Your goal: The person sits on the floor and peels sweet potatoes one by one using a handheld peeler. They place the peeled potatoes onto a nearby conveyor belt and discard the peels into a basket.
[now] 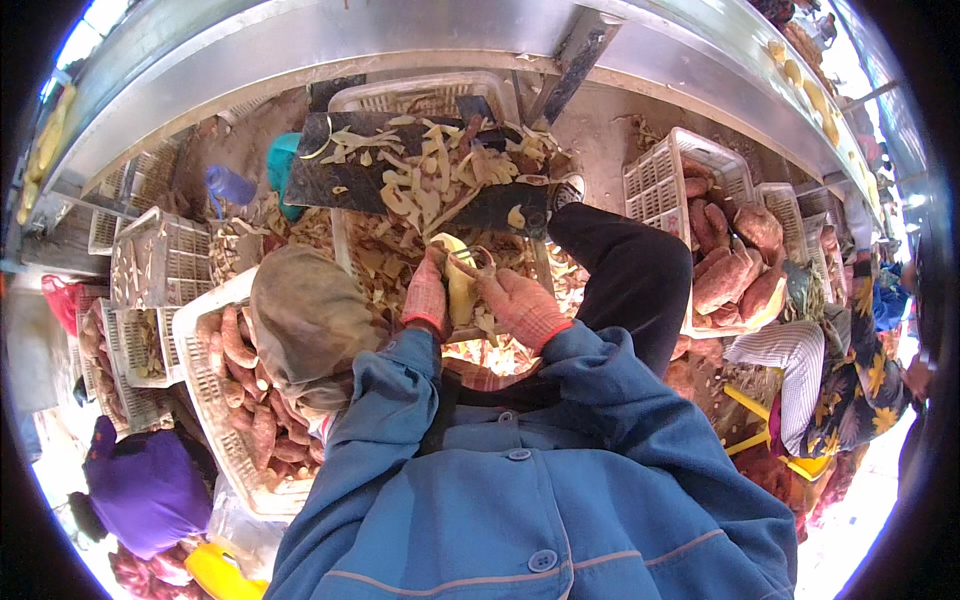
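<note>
Both of my hands wear reddish knit gloves and meet low in front of me, over a crate of peelings. My left hand (426, 294) grips a long root, seemingly a sweet potato (460, 296), whose visible surface is mostly peeled to pale yellow. Against its upper right side lies a peeler (480, 256) with a curved metal frame, held in my right hand (525, 306). A strip of peel (487, 324) hangs near the right fingers. Just beyond the hands, pale peelings (431, 176) are heaped on a dark board (341, 176). My fingers partly hide the peeler's handle.
On the right stands a white plastic crate (651, 184) of unpeeled sweet potatoes (720, 274); another loaded crate (199, 390) is at left. A metal trough (450, 34) curves across the far side. My bent knee (660, 270) and a co-worker's covered head (307, 322) flank the work.
</note>
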Available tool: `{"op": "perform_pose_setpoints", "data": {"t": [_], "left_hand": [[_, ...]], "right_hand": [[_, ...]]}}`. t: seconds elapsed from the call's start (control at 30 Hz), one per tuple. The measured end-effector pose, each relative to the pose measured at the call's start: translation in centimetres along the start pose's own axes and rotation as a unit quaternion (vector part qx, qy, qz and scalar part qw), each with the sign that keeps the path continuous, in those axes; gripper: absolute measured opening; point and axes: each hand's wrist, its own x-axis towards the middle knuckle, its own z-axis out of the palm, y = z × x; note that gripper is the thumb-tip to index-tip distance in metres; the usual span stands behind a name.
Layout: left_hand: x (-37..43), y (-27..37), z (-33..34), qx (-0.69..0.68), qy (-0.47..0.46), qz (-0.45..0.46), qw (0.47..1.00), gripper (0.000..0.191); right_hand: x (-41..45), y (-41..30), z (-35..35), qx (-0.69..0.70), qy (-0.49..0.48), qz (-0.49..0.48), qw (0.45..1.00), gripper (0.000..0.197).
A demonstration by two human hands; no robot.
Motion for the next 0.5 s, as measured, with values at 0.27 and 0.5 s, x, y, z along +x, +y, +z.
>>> {"op": "perform_pose_setpoints", "data": {"t": [0.27,0.5], "left_hand": [[2.6,-1.2,-2.2,-0.059,0.061,0.055,0.995,0.059],[-0.1,0.3,-0.9,-0.015,-0.012,-0.031,0.999,0.062]], "right_hand": [[-6.5,-4.1,3.4,0.03,-0.034,-0.074,0.996,0.035],[-0.9,-2.2,-2.9,0.035,0.083,-0.059,0.994,0.047]]}}
